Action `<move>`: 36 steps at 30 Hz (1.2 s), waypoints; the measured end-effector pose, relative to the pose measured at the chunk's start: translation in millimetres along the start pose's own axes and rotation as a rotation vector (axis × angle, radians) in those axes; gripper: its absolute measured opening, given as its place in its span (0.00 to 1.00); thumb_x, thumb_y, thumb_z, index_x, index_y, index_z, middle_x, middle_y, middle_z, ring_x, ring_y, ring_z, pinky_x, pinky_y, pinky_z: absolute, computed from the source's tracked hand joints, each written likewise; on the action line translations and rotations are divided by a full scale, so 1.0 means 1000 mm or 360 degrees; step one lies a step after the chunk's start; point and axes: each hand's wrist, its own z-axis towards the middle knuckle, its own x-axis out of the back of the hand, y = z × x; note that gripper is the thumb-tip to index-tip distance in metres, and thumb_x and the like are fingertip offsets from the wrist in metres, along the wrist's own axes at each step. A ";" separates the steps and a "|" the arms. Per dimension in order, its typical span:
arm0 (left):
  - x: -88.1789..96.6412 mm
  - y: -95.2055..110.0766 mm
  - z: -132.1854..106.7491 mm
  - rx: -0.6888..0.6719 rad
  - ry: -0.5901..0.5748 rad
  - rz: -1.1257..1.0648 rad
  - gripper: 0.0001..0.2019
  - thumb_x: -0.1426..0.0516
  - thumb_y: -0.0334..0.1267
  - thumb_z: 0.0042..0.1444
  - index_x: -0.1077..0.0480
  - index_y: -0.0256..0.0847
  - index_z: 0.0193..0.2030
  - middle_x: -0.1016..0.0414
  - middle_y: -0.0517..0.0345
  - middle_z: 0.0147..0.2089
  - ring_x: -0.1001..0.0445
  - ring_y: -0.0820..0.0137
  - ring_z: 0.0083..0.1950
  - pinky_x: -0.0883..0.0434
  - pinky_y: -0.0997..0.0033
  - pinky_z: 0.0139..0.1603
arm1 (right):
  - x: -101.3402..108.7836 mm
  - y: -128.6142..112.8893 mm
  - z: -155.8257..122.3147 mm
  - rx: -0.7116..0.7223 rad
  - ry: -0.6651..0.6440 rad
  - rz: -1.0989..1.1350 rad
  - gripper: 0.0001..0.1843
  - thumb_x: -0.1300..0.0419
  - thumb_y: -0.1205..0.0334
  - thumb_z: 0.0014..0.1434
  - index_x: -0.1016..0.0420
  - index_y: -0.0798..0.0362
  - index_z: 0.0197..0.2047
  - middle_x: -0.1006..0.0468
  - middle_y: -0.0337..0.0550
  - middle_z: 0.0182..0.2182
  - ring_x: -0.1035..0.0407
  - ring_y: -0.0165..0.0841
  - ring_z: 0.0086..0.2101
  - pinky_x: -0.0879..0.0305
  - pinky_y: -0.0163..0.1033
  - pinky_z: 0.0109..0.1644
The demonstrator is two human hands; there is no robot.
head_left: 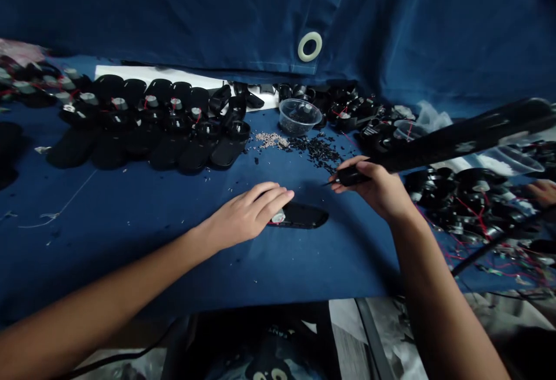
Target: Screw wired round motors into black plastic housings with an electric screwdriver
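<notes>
You are gripping a long black tool in your closed right hand, its tip pointing left. Just below and left of that tip, the flat black part is lying lengthwise left to right, with your left hand pressing flat, fingers together, on its left end.

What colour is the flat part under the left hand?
Black part, best seen in the head view.

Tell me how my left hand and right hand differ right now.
The left hand lies flat, fingers stretched over a black part; the right hand is curled round a black tool. The left hand points right; the right hand points left. Both are bare, above the blue cloth.
</notes>
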 end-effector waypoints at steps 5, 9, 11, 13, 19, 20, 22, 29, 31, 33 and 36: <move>-0.004 -0.001 -0.002 -0.0038 0.0001 0.0032 0.26 0.50 0.27 0.63 0.53 0.28 0.67 0.39 0.43 0.62 0.44 0.58 0.66 0.37 0.59 0.65 | 0.005 0.021 0.002 -0.0226 -0.0038 0.0052 0.13 0.43 0.53 0.53 0.31 0.53 0.38 0.21 0.49 0.31 0.25 0.39 0.29 0.27 0.46 0.36; -0.005 -0.001 -0.001 -0.0073 -0.0017 0.0021 0.27 0.49 0.27 0.63 0.53 0.29 0.67 0.40 0.43 0.63 0.44 0.57 0.66 0.37 0.57 0.65 | 0.003 0.029 0.004 -0.0281 -0.0045 0.0060 0.12 0.42 0.53 0.52 0.32 0.52 0.35 0.20 0.48 0.30 0.25 0.39 0.28 0.26 0.45 0.34; -0.004 -0.001 -0.001 -0.0069 -0.0028 0.0010 0.26 0.50 0.27 0.63 0.53 0.30 0.67 0.40 0.44 0.63 0.44 0.58 0.66 0.38 0.57 0.65 | 0.003 0.031 0.004 -0.0294 -0.0048 0.0057 0.12 0.41 0.53 0.52 0.32 0.52 0.35 0.20 0.48 0.30 0.25 0.39 0.28 0.26 0.45 0.34; -0.004 0.000 -0.001 -0.0059 -0.0032 -0.0003 0.26 0.50 0.27 0.63 0.52 0.31 0.66 0.39 0.45 0.62 0.45 0.58 0.66 0.38 0.58 0.65 | 0.003 0.032 0.004 -0.0307 -0.0039 0.0060 0.11 0.42 0.53 0.53 0.31 0.52 0.35 0.20 0.48 0.29 0.25 0.38 0.27 0.26 0.44 0.33; -0.003 0.000 0.003 0.0258 -0.0107 -0.0282 0.28 0.43 0.37 0.60 0.48 0.32 0.64 0.39 0.45 0.61 0.42 0.62 0.64 0.39 0.61 0.65 | 0.005 0.035 0.005 -0.0454 0.0098 0.0118 0.13 0.41 0.52 0.52 0.32 0.52 0.34 0.21 0.46 0.27 0.26 0.36 0.23 0.26 0.41 0.28; -0.004 -0.002 0.004 0.0374 -0.0116 -0.0357 0.30 0.42 0.41 0.59 0.47 0.34 0.63 0.38 0.46 0.59 0.40 0.63 0.62 0.38 0.62 0.64 | 0.006 0.035 0.005 -0.0507 0.0129 0.0105 0.13 0.41 0.50 0.52 0.32 0.52 0.33 0.21 0.47 0.26 0.26 0.36 0.22 0.26 0.40 0.27; -0.005 -0.005 0.005 0.0567 -0.0121 -0.0474 0.31 0.41 0.47 0.57 0.45 0.37 0.62 0.35 0.49 0.57 0.36 0.65 0.58 0.36 0.62 0.61 | 0.009 0.037 0.006 -0.0619 0.0177 0.0026 0.16 0.41 0.48 0.52 0.30 0.54 0.30 0.21 0.49 0.25 0.27 0.36 0.21 0.27 0.39 0.24; -0.010 -0.010 0.008 0.0681 -0.0083 -0.0519 0.29 0.42 0.51 0.56 0.39 0.37 0.59 0.31 0.50 0.50 0.33 0.64 0.52 0.33 0.60 0.55 | 0.012 0.036 0.008 -0.0857 0.0188 -0.0305 0.28 0.43 0.37 0.51 0.27 0.58 0.23 0.22 0.56 0.23 0.29 0.34 0.19 0.32 0.36 0.19; -0.010 -0.009 0.008 0.0657 -0.0061 -0.0470 0.29 0.42 0.52 0.57 0.39 0.36 0.59 0.30 0.49 0.49 0.33 0.63 0.51 0.33 0.59 0.54 | 0.011 0.035 0.008 -0.0866 0.0182 -0.0405 0.31 0.44 0.34 0.50 0.28 0.57 0.21 0.23 0.55 0.21 0.31 0.33 0.17 0.35 0.36 0.17; -0.010 -0.008 0.007 0.0641 -0.0047 -0.0428 0.29 0.43 0.52 0.57 0.39 0.35 0.58 0.30 0.49 0.49 0.33 0.63 0.50 0.33 0.59 0.54 | 0.011 0.036 0.008 -0.0877 0.0180 -0.0519 0.33 0.45 0.32 0.49 0.29 0.57 0.19 0.24 0.55 0.19 0.33 0.32 0.15 0.37 0.35 0.16; -0.009 -0.007 0.008 0.0650 -0.0048 -0.0420 0.28 0.42 0.52 0.56 0.38 0.35 0.57 0.29 0.49 0.48 0.32 0.64 0.50 0.33 0.61 0.53 | 0.011 0.037 0.010 -0.0898 0.0150 -0.0669 0.34 0.46 0.30 0.48 0.30 0.57 0.17 0.25 0.54 0.18 0.34 0.30 0.14 0.36 0.35 0.17</move>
